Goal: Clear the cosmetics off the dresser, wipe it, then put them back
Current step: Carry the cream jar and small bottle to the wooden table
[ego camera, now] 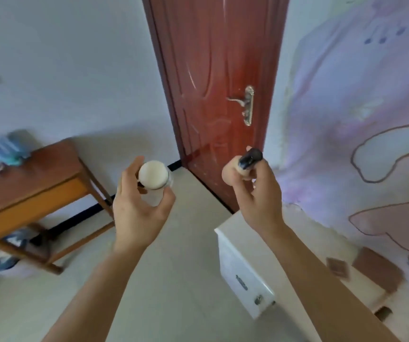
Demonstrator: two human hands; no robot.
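Left hand gripping white-capped bottle, right hand gripping black-capped tube, over floor beside white cabinet, red door ahead

White cabinet below right forearm.

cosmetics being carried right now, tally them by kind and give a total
white-capped bottle, held in the left hand: 1
beige tube with a black cap, held in the right hand: 1
total: 2
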